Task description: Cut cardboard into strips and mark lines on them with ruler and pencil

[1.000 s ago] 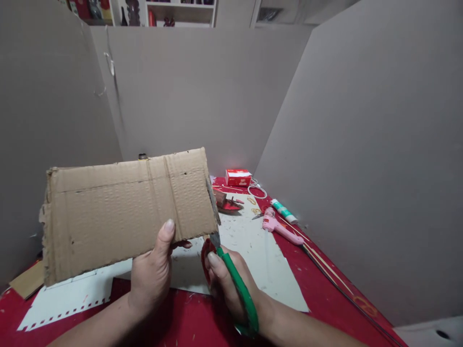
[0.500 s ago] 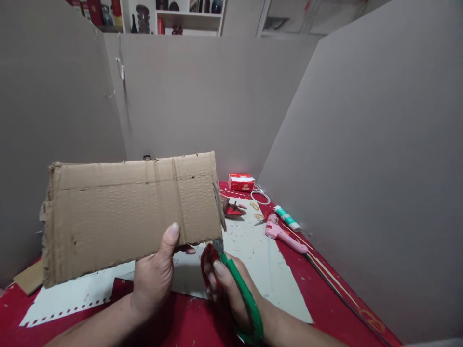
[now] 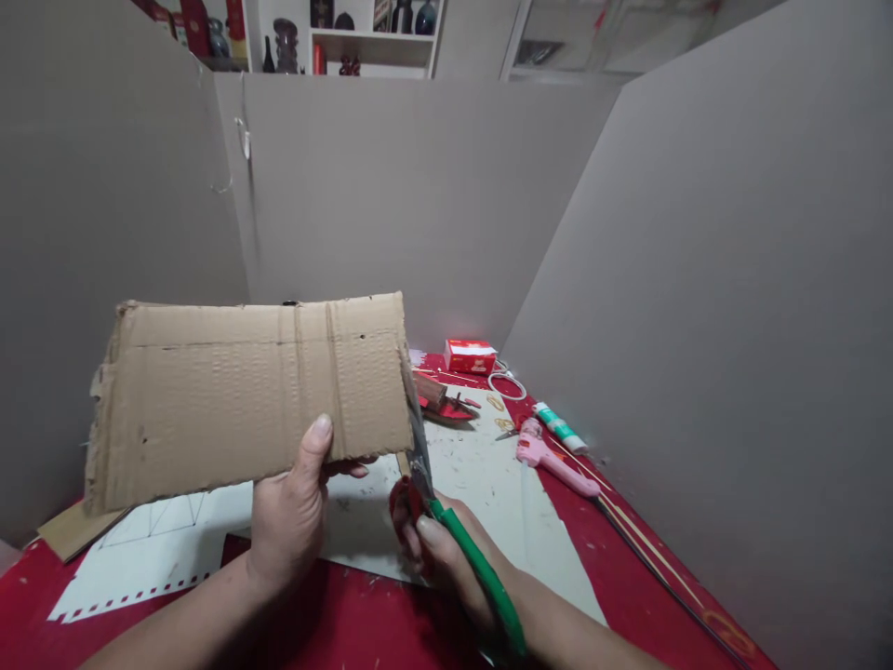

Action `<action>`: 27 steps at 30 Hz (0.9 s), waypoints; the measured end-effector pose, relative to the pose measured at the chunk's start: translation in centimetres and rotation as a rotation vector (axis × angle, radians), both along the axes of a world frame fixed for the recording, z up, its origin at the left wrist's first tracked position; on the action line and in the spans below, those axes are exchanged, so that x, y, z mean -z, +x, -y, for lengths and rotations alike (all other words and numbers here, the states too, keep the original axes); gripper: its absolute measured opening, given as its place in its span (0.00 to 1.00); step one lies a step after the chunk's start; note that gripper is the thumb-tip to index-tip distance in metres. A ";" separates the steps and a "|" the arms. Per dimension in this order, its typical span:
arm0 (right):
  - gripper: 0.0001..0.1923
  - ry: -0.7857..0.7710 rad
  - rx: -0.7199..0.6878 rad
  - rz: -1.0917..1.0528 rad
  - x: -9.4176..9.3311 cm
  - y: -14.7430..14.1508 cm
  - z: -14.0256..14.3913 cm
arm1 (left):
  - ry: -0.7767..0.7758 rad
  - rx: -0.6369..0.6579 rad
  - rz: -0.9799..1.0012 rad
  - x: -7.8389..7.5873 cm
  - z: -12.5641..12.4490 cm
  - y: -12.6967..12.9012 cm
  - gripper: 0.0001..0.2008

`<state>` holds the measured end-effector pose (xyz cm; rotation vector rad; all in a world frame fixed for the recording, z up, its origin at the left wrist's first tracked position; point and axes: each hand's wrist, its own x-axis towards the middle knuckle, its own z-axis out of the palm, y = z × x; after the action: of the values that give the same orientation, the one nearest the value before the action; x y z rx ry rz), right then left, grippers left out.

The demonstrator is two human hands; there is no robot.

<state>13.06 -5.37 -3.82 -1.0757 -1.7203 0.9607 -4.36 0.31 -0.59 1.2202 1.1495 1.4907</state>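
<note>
A creased brown cardboard piece [image 3: 230,400] with rough edges is held up by my left hand [image 3: 289,516], thumb on its front face and fingers behind it. My right hand [image 3: 446,549] grips scissors [image 3: 481,568] with a green handle loop and a red one. Their grey blades point up along the cardboard's right edge, partly hidden behind it. A narrow strip of cardboard shows by the blades at the lower right corner.
On the red cloth lie white paper sheets [image 3: 488,475], a pink glue gun [image 3: 554,461], a green-and-white tube [image 3: 560,428] and a red box [image 3: 470,355]. A red model boat [image 3: 446,405] stands behind the cardboard. Grey partitions [image 3: 419,195] surround the table.
The cardboard has shifted slightly left and its lower edge has risen. More of the scissor blades now shows along its right edge. The view has tilted a little.
</note>
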 end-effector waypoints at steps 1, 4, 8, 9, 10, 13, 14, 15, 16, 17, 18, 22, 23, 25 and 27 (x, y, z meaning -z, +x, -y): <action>0.29 -0.011 -0.013 -0.002 0.1 0.0 0.1 | 0.020 -0.033 -0.002 0.3 -0.2 0.0 0.23; 0.29 -0.052 -0.021 -0.020 0.3 0.0 0.0 | 0.075 -0.105 -0.046 1.2 -0.5 -0.2 0.21; 0.28 -0.111 0.001 -0.042 0.4 0.0 -0.3 | 0.113 -0.115 -0.066 1.6 -0.5 -0.4 0.18; 0.28 -0.124 0.006 -0.045 0.3 0.0 -0.3 | 0.123 -0.111 -0.068 1.4 -0.4 -0.4 0.18; 0.28 -0.136 0.009 -0.050 0.3 0.0 -0.3 | 0.124 -0.102 -0.069 1.2 -0.4 -0.4 0.19; 0.30 -0.174 0.011 -0.065 0.2 0.1 -0.4 | 0.017 -0.028 -0.051 0.3 -0.2 -0.4 0.22; 0.31 -0.183 0.012 -0.068 0.1 0.2 -0.4 | -0.035 0.008 -0.047 0.1 -0.1 -0.5 0.23; 0.31 -0.188 0.017 -0.069 0.0 0.2 -0.4 | -0.073 0.036 -0.051 0.0 -0.1 -0.5 0.24; 0.32 -0.187 0.024 -0.069 -0.1 0.2 -0.4 | -0.089 0.051 -0.065 -0.1 -0.2 -0.6 0.24; 0.32 -0.183 0.033 -0.066 -0.2 0.2 -0.5 | -0.088 0.052 -0.087 0.0 -0.2 -0.7 0.25; 0.32 -0.177 0.046 -0.062 -0.3 0.2 -0.5 | -0.077 0.042 -0.110 0.1 -0.2 -0.8 0.25; 0.32 -0.141 0.110 -0.047 -0.7 -0.1 -0.7 | -0.005 -0.038 -0.126 0.9 -0.1 -0.8 0.24; 0.32 -0.132 0.123 -0.043 -0.8 -0.2 -0.8 | 0.011 -0.035 -0.122 1.0 0.1 -0.7 0.24; 0.32 -0.115 0.136 -0.039 -0.7 -0.3 -1.0 | 0.020 0.006 -0.128 1.1 0.4 -0.6 0.23; 0.33 -0.104 0.140 -0.037 -0.6 -0.3 -1.1 | 0.002 0.050 -0.147 1.1 0.7 -0.5 0.26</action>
<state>12.73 -4.27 -3.17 -1.2219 -1.5572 0.9834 -4.88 -0.34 -1.65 1.3689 1.2050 1.3831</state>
